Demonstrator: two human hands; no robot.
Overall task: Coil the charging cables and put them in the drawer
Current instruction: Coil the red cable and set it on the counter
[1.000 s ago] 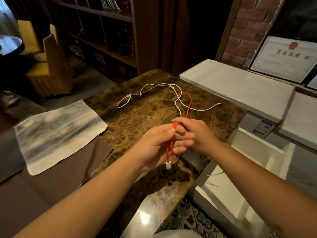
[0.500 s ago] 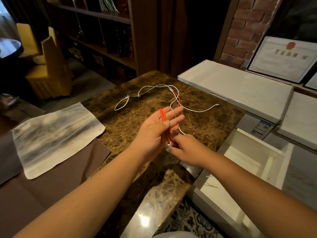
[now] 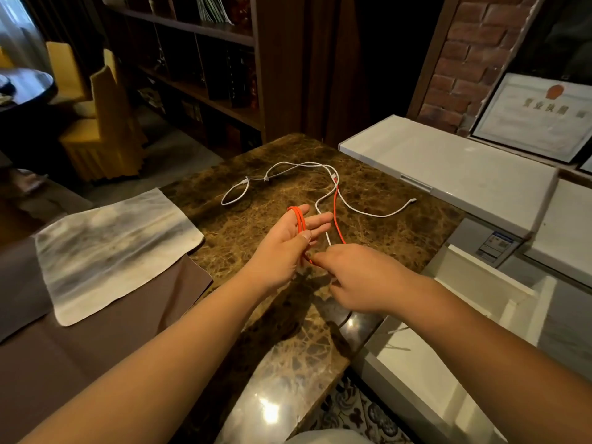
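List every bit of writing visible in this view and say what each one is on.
"营业执照": large heading on the framed certificate leaning against the brick wall, blurred, so this is a best reading; the small print below it is unreadable.
Sticker on the white cabinet front beside the open drawer: printed lines too small to read.
Book spines on the shelf: too dark and blurred.

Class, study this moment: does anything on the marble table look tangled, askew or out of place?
Yes. The white cable sprawls loose across the marble table, uncoiled, with the orange cable running across it near the table's far side. The left hand holds orange loops while the right hand pinches the strand.
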